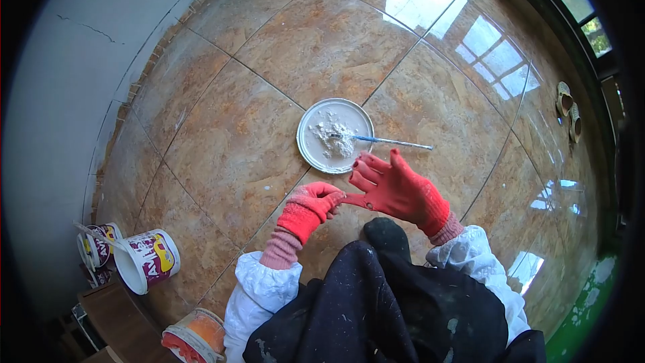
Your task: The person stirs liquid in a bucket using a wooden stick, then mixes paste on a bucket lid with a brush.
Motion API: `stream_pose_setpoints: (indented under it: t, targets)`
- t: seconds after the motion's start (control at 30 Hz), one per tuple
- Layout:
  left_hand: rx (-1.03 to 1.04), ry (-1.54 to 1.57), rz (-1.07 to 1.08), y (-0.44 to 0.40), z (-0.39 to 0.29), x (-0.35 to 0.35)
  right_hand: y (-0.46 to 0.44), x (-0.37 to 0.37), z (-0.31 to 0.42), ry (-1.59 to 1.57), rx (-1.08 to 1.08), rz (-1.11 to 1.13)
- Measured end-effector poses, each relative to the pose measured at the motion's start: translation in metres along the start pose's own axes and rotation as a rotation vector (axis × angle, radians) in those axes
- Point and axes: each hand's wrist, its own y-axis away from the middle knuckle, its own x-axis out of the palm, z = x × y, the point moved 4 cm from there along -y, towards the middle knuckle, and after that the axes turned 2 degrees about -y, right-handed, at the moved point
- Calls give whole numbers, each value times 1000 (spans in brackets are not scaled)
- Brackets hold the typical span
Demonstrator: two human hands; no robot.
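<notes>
- A pair of red gloves covers both hands on the near side of a round white lid (314, 154) lying on the tiled floor (282, 107); the right glove (430, 205) is smooth and bright, with small dark spots, while the left glove (297, 220) looks dusted with pale residue.
- One finger of the right glove stretches in a thin red strip toward the left hand.
- The left hand (313, 206), just nearer the wearer than the lid, bends inward with its fingers clamped on the strip's end.
- The right hand (402, 189), near the lid's right side, is raised with its thumb upright and its fingers apart.
- Pink cuffs and white sleeves (470, 255) reach in from the wearer's side of the lid.
- A crumbly white heap (341, 145) sits on the lid, a blue-and-white stick (396, 142) projecting to its right.
</notes>
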Motion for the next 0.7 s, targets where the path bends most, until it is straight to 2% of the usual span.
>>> stream_pose_setpoints:
  t: [0.07, 0.13, 0.17, 0.2, 0.23, 0.27, 0.33, 0.37, 0.43, 0.47, 0.53, 0.57, 0.63, 0.7]
  targets:
    - [-64, -89, 3, 0, 1, 15, 5, -4, -7, 174, 146, -1]
    - [54, 19, -3, -2, 2, 29, 11, -19, -11, 232, 193, -80]
    - [0, -46, 20, -5, 6, 29, 10, -33, -13, 549, 150, -61]
    - [0, -46, 21, -7, 10, 29, 15, -7, -10, 1397, 12, 110]
    - [4, -59, 9, -10, 15, 28, 21, 20, -6, 2239, -259, 149]
    - [6, -71, -4, -12, 18, 28, 23, 27, -6, 2240, -260, 152]
    - [-6, -86, -23, -12, 21, 25, 22, 17, -6, 988, 21, -166]
    - [-16, -100, -33, -13, 22, 24, 21, 16, -3, 989, 21, -164]
    - [41, -150, -99, -15, 25, 18, 22, 8, 18, 1348, -193, -295]
    - [97, -200, -164, -15, 27, 13, 18, -3, 30, 1348, -189, -294]
    - [116, -253, -230, -21, 39, 0, 11, -5, 65, 2360, -649, -355]
    - [135, -307, -294, -24, 45, -6, 10, -6, 74, 2363, -648, -348]
    - [103, -281, -320, -26, 53, -9, 5, -5, 88, 2666, -609, -502]
    - [68, -253, -348, -28, 60, -10, -2, -15, 99, 2703, -525, -486]
